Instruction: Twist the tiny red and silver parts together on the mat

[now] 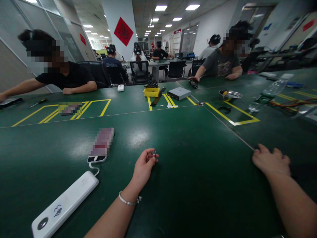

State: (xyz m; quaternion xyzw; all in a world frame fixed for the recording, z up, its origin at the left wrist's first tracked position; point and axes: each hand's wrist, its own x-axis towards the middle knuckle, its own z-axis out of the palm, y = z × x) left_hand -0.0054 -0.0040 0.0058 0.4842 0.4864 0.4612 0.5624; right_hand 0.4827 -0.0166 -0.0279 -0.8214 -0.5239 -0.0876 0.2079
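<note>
My left hand (145, 165) hovers over the green table (188, 152) with its fingers pinched on a small dark metal part (154, 153). A thin bracelet sits on that wrist. My right hand (271, 161) rests on the table at the right, knuckles up and fingers curled under; whether anything is in it is hidden. A phone (101, 143) lies to the left of my left hand, cabled to a white power bank (65, 203) near the front edge.
Across the table are a yellow tray (151, 92), a grey box (179, 93), a metal bowl (230, 95) and a plastic bottle (268, 91). One person sits far left, another far right, arms on the table. Yellow tape marks work zones.
</note>
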